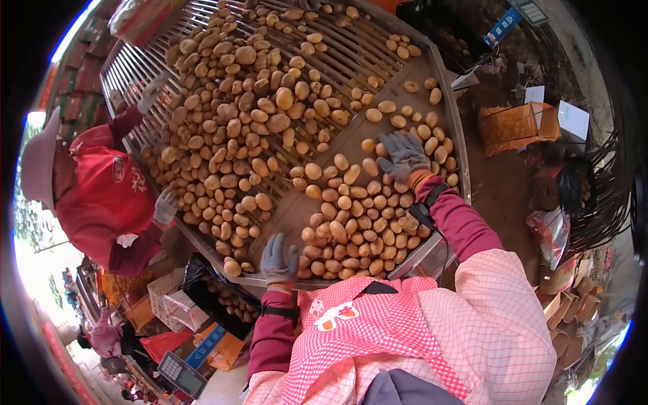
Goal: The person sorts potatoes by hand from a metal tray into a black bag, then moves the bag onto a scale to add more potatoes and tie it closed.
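My left hand (279, 260), in a grey glove, rests at the near edge of the slatted sorting table (287, 219) with its fingers apart. It is beside a cluster of potatoes (351, 233) that lies in front of me, and I see nothing held in it. Further out on the right, my right hand (403, 156), gloved the same way, lies spread over the board among potatoes. Its fingertips are close to or touching one potato (370, 167); what is under the palm is hidden. A large heap of potatoes (236, 115) covers the slats beyond.
Across the left side stands a co-worker in red (111, 189), with gloved hands at the table's edge. Below the left edge, a black-lined crate (233, 300) holds potatoes beside a scale (182, 374). An orange mesh-sided container (516, 128) stands on the floor at right.
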Demonstrator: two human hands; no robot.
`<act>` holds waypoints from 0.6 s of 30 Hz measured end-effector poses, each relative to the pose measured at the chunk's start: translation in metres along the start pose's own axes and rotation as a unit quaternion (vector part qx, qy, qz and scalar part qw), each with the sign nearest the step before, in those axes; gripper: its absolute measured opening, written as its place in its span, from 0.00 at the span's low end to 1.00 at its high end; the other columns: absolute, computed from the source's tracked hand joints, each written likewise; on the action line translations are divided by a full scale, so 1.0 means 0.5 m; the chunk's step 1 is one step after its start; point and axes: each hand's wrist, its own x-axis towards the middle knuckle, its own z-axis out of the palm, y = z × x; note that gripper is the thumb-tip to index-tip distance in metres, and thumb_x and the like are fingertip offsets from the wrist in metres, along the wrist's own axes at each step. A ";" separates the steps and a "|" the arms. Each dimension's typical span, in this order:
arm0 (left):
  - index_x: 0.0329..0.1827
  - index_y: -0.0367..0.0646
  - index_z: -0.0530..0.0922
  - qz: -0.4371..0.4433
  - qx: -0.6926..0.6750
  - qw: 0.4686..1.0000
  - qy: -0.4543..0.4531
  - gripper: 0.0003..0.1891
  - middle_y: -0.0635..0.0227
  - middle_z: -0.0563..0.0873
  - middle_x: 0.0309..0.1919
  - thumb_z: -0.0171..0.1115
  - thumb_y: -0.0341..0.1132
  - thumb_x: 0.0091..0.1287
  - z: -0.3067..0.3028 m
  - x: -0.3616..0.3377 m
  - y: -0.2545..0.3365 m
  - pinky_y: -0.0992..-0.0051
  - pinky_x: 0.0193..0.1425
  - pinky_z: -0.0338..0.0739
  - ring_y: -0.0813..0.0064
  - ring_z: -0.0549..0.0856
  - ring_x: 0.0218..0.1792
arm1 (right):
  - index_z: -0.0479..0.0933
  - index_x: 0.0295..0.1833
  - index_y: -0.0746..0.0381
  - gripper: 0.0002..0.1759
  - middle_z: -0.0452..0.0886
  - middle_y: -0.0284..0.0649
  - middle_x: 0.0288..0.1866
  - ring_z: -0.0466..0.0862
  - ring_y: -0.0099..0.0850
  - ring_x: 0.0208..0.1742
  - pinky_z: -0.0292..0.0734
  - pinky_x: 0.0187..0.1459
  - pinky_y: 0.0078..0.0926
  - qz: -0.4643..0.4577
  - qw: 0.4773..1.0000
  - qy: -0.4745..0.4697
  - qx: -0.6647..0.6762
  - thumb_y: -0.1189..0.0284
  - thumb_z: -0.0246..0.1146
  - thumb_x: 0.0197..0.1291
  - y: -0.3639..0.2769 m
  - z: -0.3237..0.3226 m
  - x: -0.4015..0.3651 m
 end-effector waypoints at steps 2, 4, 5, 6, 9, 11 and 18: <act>0.62 0.41 0.78 -0.031 0.011 0.999 -0.011 0.26 0.48 0.82 0.57 0.68 0.43 0.63 0.018 -0.052 -0.070 0.55 0.62 0.77 0.46 0.82 0.57 | 0.75 0.65 0.58 0.25 0.76 0.45 0.68 0.71 0.45 0.72 0.56 0.74 0.53 0.098 0.993 0.019 -0.059 0.57 0.58 0.66 0.029 -0.003 0.009; 0.61 0.41 0.79 -0.065 0.024 0.997 -0.022 0.25 0.50 0.83 0.55 0.68 0.44 0.64 0.028 -0.057 -0.082 0.55 0.60 0.77 0.48 0.82 0.55 | 0.77 0.60 0.60 0.24 0.80 0.44 0.63 0.75 0.45 0.67 0.62 0.70 0.51 0.082 0.990 0.069 -0.090 0.57 0.61 0.65 0.014 -0.025 0.043; 0.60 0.41 0.79 -0.085 0.049 0.995 -0.024 0.24 0.51 0.83 0.54 0.67 0.46 0.64 0.019 -0.054 -0.065 0.56 0.60 0.77 0.48 0.82 0.54 | 0.77 0.61 0.60 0.25 0.80 0.44 0.63 0.75 0.45 0.66 0.64 0.68 0.50 0.080 0.993 0.085 -0.018 0.56 0.61 0.64 -0.027 -0.049 0.074; 0.59 0.41 0.80 -0.109 0.072 0.991 -0.026 0.24 0.52 0.83 0.53 0.66 0.47 0.65 0.013 -0.056 -0.050 0.56 0.60 0.77 0.48 0.82 0.54 | 0.77 0.61 0.60 0.26 0.79 0.44 0.63 0.76 0.44 0.66 0.66 0.67 0.49 0.075 0.991 0.096 0.055 0.55 0.61 0.64 -0.067 -0.059 0.101; 0.60 0.41 0.80 -0.139 0.063 0.988 -0.034 0.25 0.53 0.84 0.54 0.65 0.48 0.65 0.004 -0.056 -0.046 0.57 0.61 0.76 0.50 0.81 0.55 | 0.73 0.70 0.61 0.39 0.71 0.50 0.74 0.71 0.51 0.73 0.66 0.71 0.48 0.009 0.993 0.038 0.111 0.48 0.66 0.60 -0.187 -0.017 0.180; 0.61 0.42 0.80 -0.146 0.069 0.986 -0.044 0.26 0.54 0.84 0.54 0.64 0.49 0.66 0.009 -0.057 -0.056 0.58 0.61 0.76 0.51 0.82 0.55 | 0.68 0.76 0.56 0.45 0.61 0.49 0.81 0.65 0.51 0.77 0.59 0.75 0.54 0.018 0.998 -0.006 0.063 0.44 0.66 0.57 -0.280 0.034 0.203; 0.58 0.40 0.81 -0.160 0.038 0.986 -0.031 0.24 0.51 0.84 0.53 0.65 0.47 0.65 0.004 -0.053 -0.052 0.57 0.62 0.76 0.49 0.82 0.55 | 0.78 0.59 0.55 0.32 0.72 0.49 0.69 0.71 0.48 0.69 0.63 0.66 0.55 -0.201 0.969 -0.130 0.058 0.42 0.61 0.60 -0.329 0.025 0.096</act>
